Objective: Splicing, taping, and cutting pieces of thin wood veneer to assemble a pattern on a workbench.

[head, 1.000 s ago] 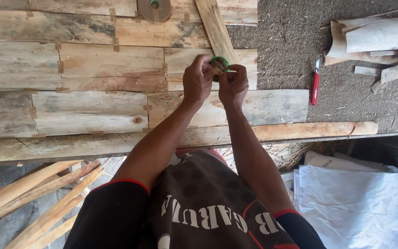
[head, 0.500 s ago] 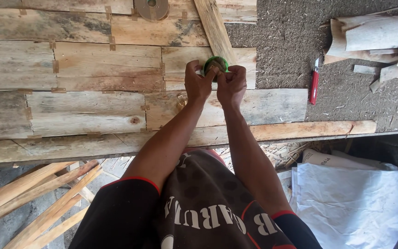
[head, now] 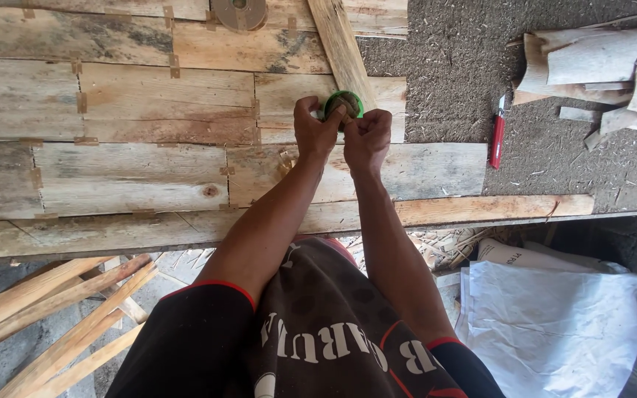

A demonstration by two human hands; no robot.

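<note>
Between both hands (head: 342,133), round green roll (head: 343,105)

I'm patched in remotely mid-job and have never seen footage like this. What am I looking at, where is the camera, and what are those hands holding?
There is no machine here: a person works with two bare hands, and the single camera sits on their head, looking down past their dark printed shirt. The left hand and right hand meet over a surface of pale weathered wooden boards joined with small strips. Together they pinch a small round green-rimmed roll; its material is unclear. A narrow wooden slat lies diagonally just behind it. To the right, on the rough grey ground, lies a red-handled knife, apart from the hands, with curled pale veneer scraps beyond. White sacks lie lower right.
</note>
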